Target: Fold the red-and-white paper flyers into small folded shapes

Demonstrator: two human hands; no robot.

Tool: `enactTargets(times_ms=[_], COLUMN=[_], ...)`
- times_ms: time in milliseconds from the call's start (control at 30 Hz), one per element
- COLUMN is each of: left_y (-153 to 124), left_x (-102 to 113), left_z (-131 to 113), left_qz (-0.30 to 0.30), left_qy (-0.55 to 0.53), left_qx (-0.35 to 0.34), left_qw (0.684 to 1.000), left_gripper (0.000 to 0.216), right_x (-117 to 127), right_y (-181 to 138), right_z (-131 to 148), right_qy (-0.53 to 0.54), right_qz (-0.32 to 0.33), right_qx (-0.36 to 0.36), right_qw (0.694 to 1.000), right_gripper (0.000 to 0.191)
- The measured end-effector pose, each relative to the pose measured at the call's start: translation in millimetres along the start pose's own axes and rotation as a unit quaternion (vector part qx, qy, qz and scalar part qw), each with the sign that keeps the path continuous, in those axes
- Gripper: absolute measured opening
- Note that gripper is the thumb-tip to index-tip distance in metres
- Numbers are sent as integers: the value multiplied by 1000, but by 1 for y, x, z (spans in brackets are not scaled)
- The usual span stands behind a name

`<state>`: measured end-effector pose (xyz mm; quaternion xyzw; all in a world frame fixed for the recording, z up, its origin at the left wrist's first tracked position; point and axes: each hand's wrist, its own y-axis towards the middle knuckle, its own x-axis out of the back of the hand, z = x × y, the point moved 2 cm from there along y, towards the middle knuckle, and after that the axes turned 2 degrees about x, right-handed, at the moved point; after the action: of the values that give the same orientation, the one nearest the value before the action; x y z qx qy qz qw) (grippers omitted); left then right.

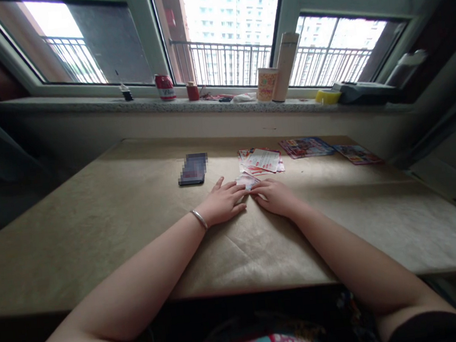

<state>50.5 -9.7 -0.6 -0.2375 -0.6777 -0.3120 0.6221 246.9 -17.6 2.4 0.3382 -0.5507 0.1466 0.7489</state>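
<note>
A small folded-looking piece of pale printed paper (247, 179) lies on the table in front of me, partly covered by my fingers. My left hand (223, 200) rests palm down at its left side, fingers stretched and thumb held apart, with the fingertips on the paper. From the right, my right hand (273, 194) lies over the paper's near right edge, its fingers extended and almost touching those of the left. Just beyond the paper is a loose pile of printed leaflets (265, 160). Around my left wrist is a silver bangle (199, 219).
A dark phone (193, 170) lies left of the leaflets. Colourful printed sheets (306, 147) and another stack (357, 154) lie at the back right of the table (97, 230). On the windowsill stand a red can (165, 87), a paper cup (266, 85) and a tall flask (286, 66).
</note>
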Motion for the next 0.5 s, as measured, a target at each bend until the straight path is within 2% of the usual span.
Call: enactTargets(times_ms=[133,500], left_y=[0,-5], left_x=[2,18], left_z=[-1,1], left_qz=[-15,-62], left_qy=[-2,50], left_qx=[-2,21], left_qw=[1000,997], left_gripper=[46,30], right_x=[-1,0], right_y=[3,3], right_z=[3,4], right_qy=[-12,-21], right_qz=[6,2], right_qx=[-20,-17], right_qw=[1000,1000], right_gripper=[28,27])
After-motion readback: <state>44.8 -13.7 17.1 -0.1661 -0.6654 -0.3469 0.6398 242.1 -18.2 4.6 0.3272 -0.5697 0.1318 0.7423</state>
